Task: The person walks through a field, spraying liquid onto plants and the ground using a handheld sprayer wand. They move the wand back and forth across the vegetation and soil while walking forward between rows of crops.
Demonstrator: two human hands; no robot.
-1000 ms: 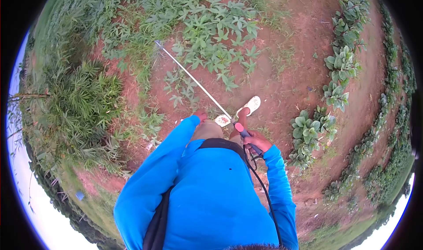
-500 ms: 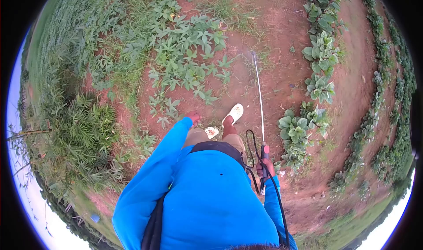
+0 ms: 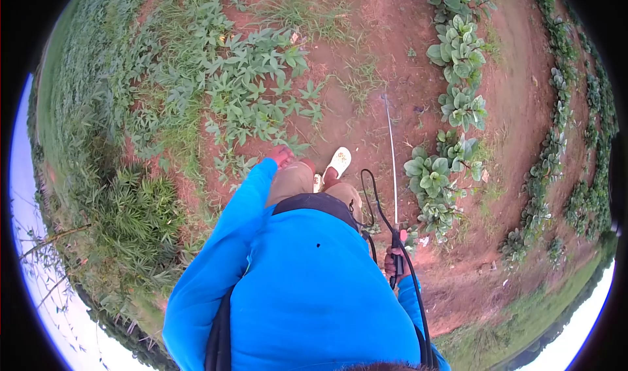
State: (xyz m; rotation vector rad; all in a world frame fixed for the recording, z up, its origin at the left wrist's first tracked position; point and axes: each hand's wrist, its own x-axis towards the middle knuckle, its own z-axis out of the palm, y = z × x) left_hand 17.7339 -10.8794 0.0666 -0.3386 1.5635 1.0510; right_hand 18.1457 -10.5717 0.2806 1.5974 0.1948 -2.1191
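Note:
My right hand (image 3: 394, 261) is closed around the dark handle of a spray wand (image 3: 393, 155), whose thin pale tube extends forward over the soil. A red part (image 3: 403, 235) shows at the top of the handle. From the handle area a black hose (image 3: 416, 289) loops and runs back along my right side. Beside my left thigh is my left hand (image 3: 280, 154), its fingers curled and nothing visible in them.
Leafy green plants (image 3: 255, 90) grow ahead on the left. A row of broad-leaved plants (image 3: 428, 173) runs close by the wand on the right, with further rows beyond. A bushy clump (image 3: 147, 207) stands at the left. One pale shoe (image 3: 341, 161) is on reddish soil.
The wand has swung from the front left to the right, its tip leaving the leafy plants. My right hand has moved right and back with the handle. The ground view has shifted.

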